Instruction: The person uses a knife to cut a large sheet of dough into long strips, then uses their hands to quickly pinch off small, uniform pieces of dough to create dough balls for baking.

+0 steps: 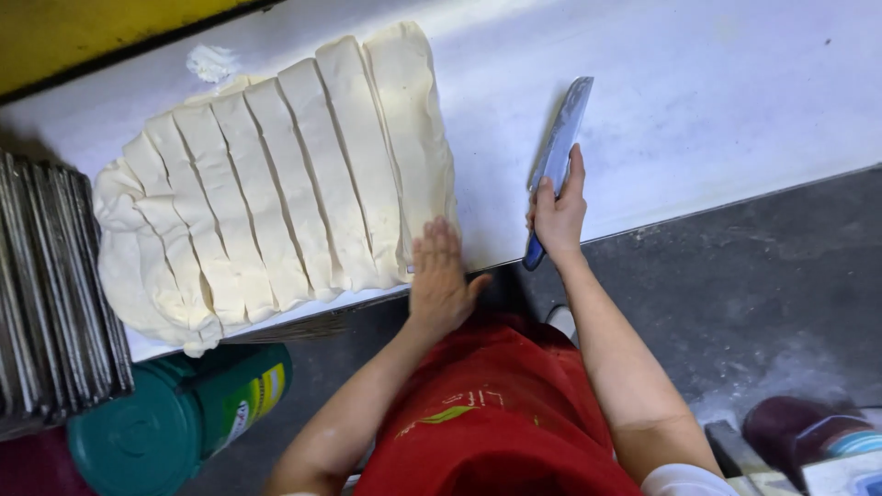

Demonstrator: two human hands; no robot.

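Left hand fingers together, flat, pressed on near edge of cut dough slab. Right hand fingers clamped on knife, blade flat on white table, beside dough. Judgement: brace end strip, keep fingertips off cut line, slice straight, parallel.

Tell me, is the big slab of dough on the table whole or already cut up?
Cut up. The dough slab shows parallel slits dividing it into long strips lying side by side. The right hand holds a knife beside it.
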